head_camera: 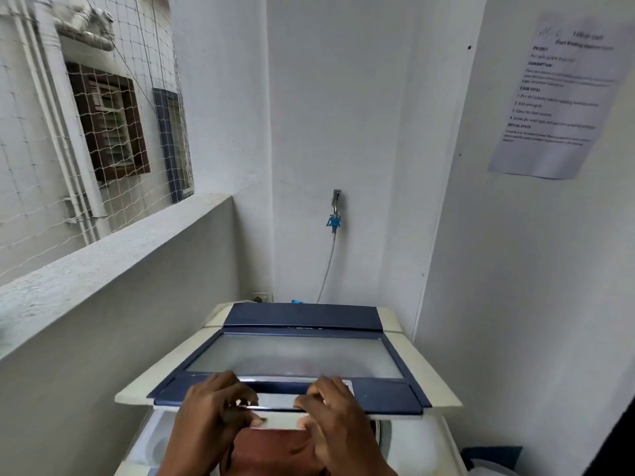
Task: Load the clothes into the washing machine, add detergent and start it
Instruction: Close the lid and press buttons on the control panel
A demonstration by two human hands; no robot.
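A top-loading washing machine [443,438] stands in front of me in a narrow corner. Its dark blue lid [385,395] with a frosted glass panel is raised a little at the front edge. My left hand [213,407] and my right hand [330,410] both grip that front edge by the silver handle strip, fingers on top and thumbs beneath. Under the lifted lid a reddish-brown cloth [271,448] shows in the drum opening. No detergent is in view.
A water tap [335,209] with a blue fitting and a hose sits on the back wall. A concrete ledge [113,255] with netting runs along the left. A printed sheet [563,94] hangs on the right wall. A dark blue item [491,456] lies at the lower right.
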